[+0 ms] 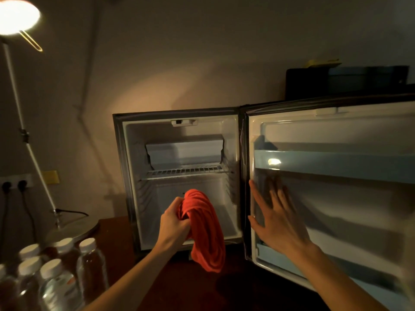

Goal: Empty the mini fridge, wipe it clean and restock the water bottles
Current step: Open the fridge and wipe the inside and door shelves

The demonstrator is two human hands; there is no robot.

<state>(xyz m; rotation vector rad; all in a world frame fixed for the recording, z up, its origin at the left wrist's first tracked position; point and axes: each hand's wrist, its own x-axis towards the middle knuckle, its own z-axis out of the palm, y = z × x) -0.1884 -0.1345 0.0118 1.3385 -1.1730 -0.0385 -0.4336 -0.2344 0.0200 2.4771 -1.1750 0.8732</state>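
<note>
Small grey-framed mini fridge (179, 176) with white plastic interior standing on dark reddish-brown wooden tabletop (179, 286), door swung fully open to the right. Interior emptied: only white wire shelf (187, 171) and moulded plastic freezer box (184, 153) inside. Crumpled orange-red cloth (204, 230), soft and ribbed in folds, hanging in front of the lower compartment. Left hand (174, 223) closed in a firm grip on the bunched top of the cloth. Right hand (276, 218) open, fingers spread flat against the inner liner of the white door (325, 198), near its hinge edge, steadying it.

Judged stage: emptying done, wiping in hand, restocking outstanding. Advisable: spread the cloth flatter for fuller contact, work from ceiling down past the shelf to the floor, press into ribbed side-wall rails and corners, hold the door braced throughout. Smooth hard plastic likely to wipe easily; wire shelf apt to snag the fabric.

Cluster of clear plastic water bottles with white screw caps (51, 272) standing at lower left on the tabletop, well apart from the fridge. Beside them, round metal base of white-stemmed lamp (71, 230), lit.
</note>
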